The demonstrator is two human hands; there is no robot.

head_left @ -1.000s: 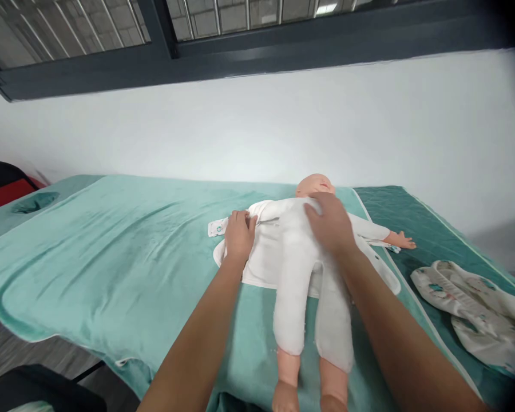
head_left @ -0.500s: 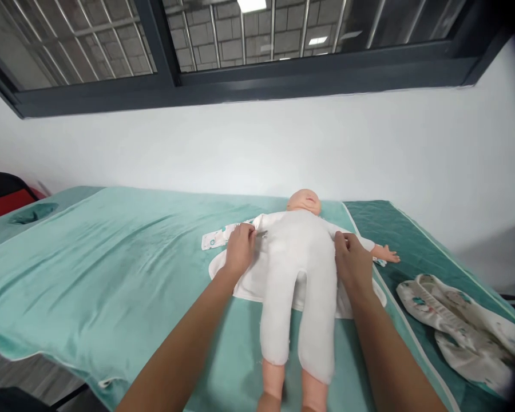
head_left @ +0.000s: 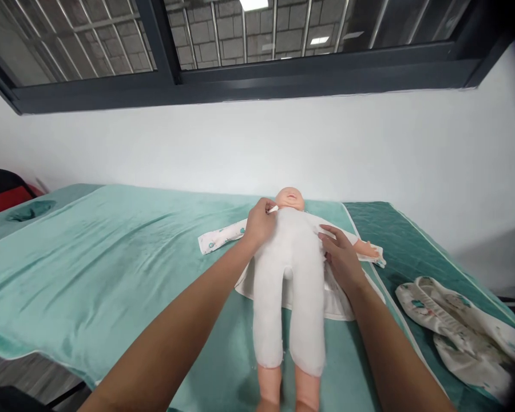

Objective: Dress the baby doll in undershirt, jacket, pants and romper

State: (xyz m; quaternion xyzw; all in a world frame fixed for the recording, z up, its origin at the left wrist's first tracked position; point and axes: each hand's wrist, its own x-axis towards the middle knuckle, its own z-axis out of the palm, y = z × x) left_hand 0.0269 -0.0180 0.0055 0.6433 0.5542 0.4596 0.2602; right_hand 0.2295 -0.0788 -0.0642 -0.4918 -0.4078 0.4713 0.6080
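A baby doll with a white cloth body lies on its back, head toward the wall. Beneath it a white baby shirt is spread, its patterned sleeve stretched out to the left. My left hand is at the doll's shoulder by the neck, fingers closed on a white edge of the shirt. Against the doll's other side rests my right hand, its fingers apart near the upper arm. The doll's hand lies over the other patterned sleeve end. The doll's left-side arm is hidden behind my left hand.
A light green cloth covers the table, with a darker green cover at the right. Folded patterned baby clothing lies on the right. Behind are a white wall and a barred window. A red and black object stands far left.
My left hand has moved up and right from the doll's arm to its neck. My right hand's fingers have loosened and spread. The doll has shifted slightly left, its head turning upright.
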